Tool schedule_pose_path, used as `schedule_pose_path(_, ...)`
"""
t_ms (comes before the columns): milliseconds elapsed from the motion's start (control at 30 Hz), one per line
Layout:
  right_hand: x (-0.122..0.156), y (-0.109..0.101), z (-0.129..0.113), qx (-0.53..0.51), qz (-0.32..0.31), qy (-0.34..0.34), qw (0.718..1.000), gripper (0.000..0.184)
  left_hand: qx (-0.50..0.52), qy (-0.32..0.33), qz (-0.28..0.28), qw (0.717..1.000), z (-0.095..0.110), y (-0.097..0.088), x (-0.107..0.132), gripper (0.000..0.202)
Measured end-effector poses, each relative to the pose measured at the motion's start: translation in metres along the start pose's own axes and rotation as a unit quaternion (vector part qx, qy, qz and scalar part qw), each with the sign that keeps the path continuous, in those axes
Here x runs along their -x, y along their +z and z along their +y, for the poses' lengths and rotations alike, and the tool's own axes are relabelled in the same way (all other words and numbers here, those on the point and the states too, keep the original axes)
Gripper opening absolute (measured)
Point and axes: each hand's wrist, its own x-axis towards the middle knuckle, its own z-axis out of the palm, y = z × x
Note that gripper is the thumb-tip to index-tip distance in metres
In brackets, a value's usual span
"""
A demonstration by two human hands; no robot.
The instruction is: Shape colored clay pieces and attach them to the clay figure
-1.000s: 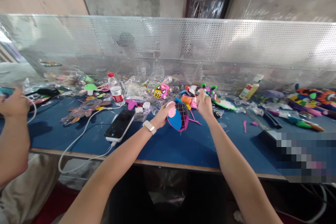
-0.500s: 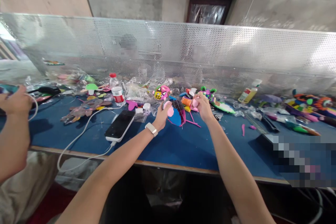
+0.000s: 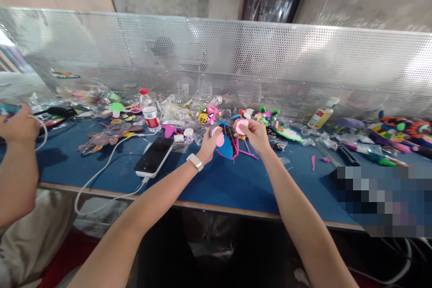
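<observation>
My left hand, with a white watch on the wrist, is closed around a blue and magenta foam craft piece held just above the blue table. A pink round disc sits on that piece's left side. My right hand pinches a second small pink foam disc right beside the piece's upper right edge. Both hands are close together near the table's middle.
A phone on a white power bank with a white cable lies to the left. A water bottle, plastic bags, foam animal pieces and a glue bottle line the perforated metal screen. Another person's arm is at far left.
My right hand came back from the foam pile at the rear with a pink disc and brought it to the craft piece. My left hand lifted the piece slightly.
</observation>
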Motion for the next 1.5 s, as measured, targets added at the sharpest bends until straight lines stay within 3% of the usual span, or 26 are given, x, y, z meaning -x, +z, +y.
schedule_pose_path(167,0.002,0.005,0.003,-0.011,-0.023,-0.005,1.000,0.050,0.024,-0.002,-0.025,0.999,0.003,0.002,0.003,0.050)
schedule_pose_path(400,0.008,0.010,0.002,0.063,-0.021,-0.002,0.998,0.053,0.024,-0.013,-0.055,0.998,-0.002,0.003,0.002,0.048)
schedule_pose_path(567,0.007,0.007,0.002,0.021,-0.010,-0.027,0.999,0.056,0.027,-0.034,-0.089,0.995,-0.002,0.004,0.005,0.048)
schedule_pose_path(733,0.007,0.004,0.000,0.077,0.044,-0.037,0.995,0.054,0.024,-0.027,-0.072,0.997,-0.003,0.004,0.004,0.049)
schedule_pose_path(867,0.011,0.010,-0.005,0.115,0.045,-0.051,0.991,0.053,-0.009,0.006,-0.047,0.999,-0.007,0.001,0.002,0.050)
schedule_pose_path(1067,0.008,0.017,-0.001,0.038,0.009,-0.076,0.996,0.049,-0.054,0.082,-0.053,0.994,-0.013,-0.001,-0.002,0.046)
schedule_pose_path(1133,0.007,0.017,0.001,0.028,0.002,-0.076,0.997,0.054,-0.045,0.073,-0.045,0.995,-0.013,-0.002,-0.003,0.046)
schedule_pose_path(1333,0.006,0.014,0.005,0.018,0.008,-0.068,0.997,0.042,-0.032,0.046,-0.031,0.998,-0.015,-0.002,-0.003,0.046)
schedule_pose_path(1500,0.004,0.014,0.004,0.014,0.009,-0.085,0.996,0.045,-0.014,0.028,-0.009,0.999,-0.012,-0.001,-0.002,0.045)
